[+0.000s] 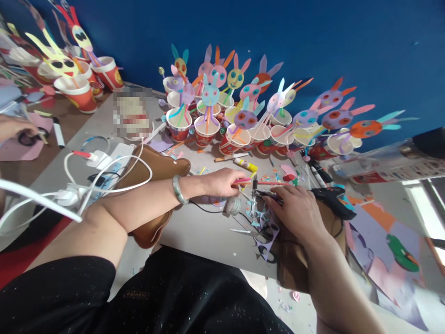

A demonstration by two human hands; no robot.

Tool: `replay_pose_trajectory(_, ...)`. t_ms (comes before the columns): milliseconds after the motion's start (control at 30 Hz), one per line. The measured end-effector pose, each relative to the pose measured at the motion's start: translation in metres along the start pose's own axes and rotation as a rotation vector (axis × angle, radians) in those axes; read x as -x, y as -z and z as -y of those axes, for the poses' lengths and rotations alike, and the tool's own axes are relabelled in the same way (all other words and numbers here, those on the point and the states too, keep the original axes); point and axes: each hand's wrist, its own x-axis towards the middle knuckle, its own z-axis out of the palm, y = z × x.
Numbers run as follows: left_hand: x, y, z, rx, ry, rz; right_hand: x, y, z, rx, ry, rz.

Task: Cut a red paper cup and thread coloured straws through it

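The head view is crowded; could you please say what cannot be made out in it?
In the head view:
Left hand: its fingers hide the gripped end of the thin pink strip.
Right hand: covers most of the dark object beneath.
Pixelated beige patch: mosaic masks whatever is there.
Another person's hand: the left edge cuts it off.
Clear cylindrical bottle: its lettering is blurred.

You can make out one word, seemingly "FASHION"
It stands upside down on your black garment point(194, 287)'s tag point(136, 295), lower left of the frame; print on the bottle point(378, 162), right, is illegible.
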Motion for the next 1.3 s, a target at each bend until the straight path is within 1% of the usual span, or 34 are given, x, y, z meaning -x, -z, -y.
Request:
replay_pose_trajectory(67,0.000,0.000,0.001,0.028,-0.016,0.002,0.001,0.001,0.005,-0.119,0.057,-0.093)
replay_pose_trajectory(100,0.000,0.001,0.001,0.041,-0.022,0.008,0.001,0.002,0.009,-0.221,0.081,-0.104)
replay_pose_trajectory(167,0.000,0.001,0.001,0.055,-0.036,0.015,0.001,0.003,0.018,-0.462,0.106,-0.065)
replay_pose_trajectory(233,0.000,0.002,0.000,0.067,-0.060,-0.005,-0.001,0.003,0.026,-0.666,0.079,-0.001)
replay_pose_trajectory(300,-0.001,0.002,-0.001,0.087,-0.097,-0.055,-0.004,-0.001,0.034,-0.809,0.050,0.052)
replay_pose_trajectory(400,-0.002,0.002,-0.003,0.108,-0.143,-0.131,-0.010,-0.011,0.043,-0.971,0.065,0.125)
replay_pose_trajectory(567,-0.001,0.001,-0.006,0.090,-0.167,-0.262,-0.015,-0.027,0.055,-1.190,0.018,0.110)
replay_pose_trajectory(700,0.002,-0.002,-0.008,0.153,-0.157,-0.309,-0.013,-0.026,0.061,-1.370,-0.038,0.102)
replay_pose_trajectory(867,0.005,-0.005,-0.016,0.277,-0.146,-0.366,-0.013,-0.016,0.061,-1.500,-0.138,0.218)
replay_pose_trajectory(933,0.005,-0.003,-0.019,0.363,-0.118,-0.352,-0.014,-0.015,0.059,-1.503,-0.167,0.272)
replay_pose_trajectory(1000,0.004,0.000,-0.021,0.444,-0.081,-0.332,-0.014,-0.015,0.058,-1.485,-0.159,0.295)
replay_pose_trajectory(1067,0.003,0.003,-0.022,0.505,-0.052,-0.292,-0.015,-0.015,0.055,-1.453,-0.116,0.249)
replay_pose_trajectory(1100,0.003,0.004,-0.021,0.529,-0.045,-0.259,-0.015,-0.014,0.054,-1.427,-0.094,0.188)
replay_pose_trajectory(1167,0.003,0.006,-0.021,0.559,-0.046,-0.194,-0.014,-0.012,0.050,-1.337,-0.073,0.008)
replay_pose_trajectory(1233,0.003,0.007,-0.020,0.570,-0.060,-0.155,-0.013,-0.009,0.047,-1.216,-0.091,-0.178)
replay_pose_trajectory(1300,0.004,0.005,-0.019,0.568,-0.074,-0.126,-0.012,-0.006,0.045,-1.109,-0.123,-0.304)
